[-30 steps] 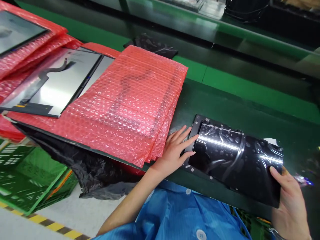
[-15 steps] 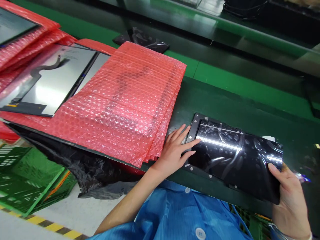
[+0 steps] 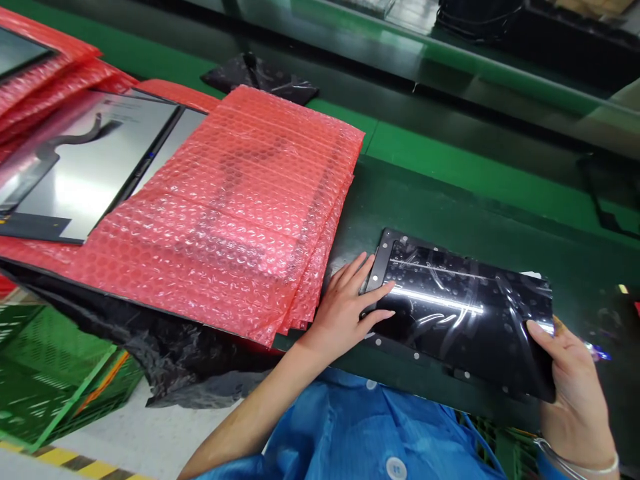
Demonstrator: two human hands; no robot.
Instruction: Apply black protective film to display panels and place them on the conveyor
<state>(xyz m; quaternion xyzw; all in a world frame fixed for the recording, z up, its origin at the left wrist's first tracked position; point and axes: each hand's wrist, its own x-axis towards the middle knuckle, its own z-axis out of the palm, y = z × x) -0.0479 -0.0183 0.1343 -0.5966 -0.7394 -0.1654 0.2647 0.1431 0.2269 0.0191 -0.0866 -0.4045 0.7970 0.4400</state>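
Note:
A glossy black display panel [image 3: 450,340] under wrinkled clear film lies over a flat black fixture [image 3: 383,263] dotted with pale round spots. Its right end looks slightly raised. My right hand [image 3: 575,373] grips that end, thumb on the top face and fingers beneath, mostly hidden. At the opposite end, my left hand [image 3: 347,303] has its fingers spread, resting on the fixture's left border and the panel's edge. Just left of this hand is a stack of red bubble-wrap sleeves [image 3: 240,220], with dark shapes showing through.
Silvery panels with a ribbon cable [image 3: 125,133] lie on red wrap at the left. A film-wrapped dark piece [image 3: 260,79] sits at the back of the green bench mat [image 3: 425,193]. Black plastic sheeting [image 3: 165,347] hangs off the front edge above a green crate [image 3: 60,373].
The panel's right end, in my right hand, has come down a little toward the fixture and shifted slightly left. My left hand keeps its place on the fixture. The view has shifted slightly.

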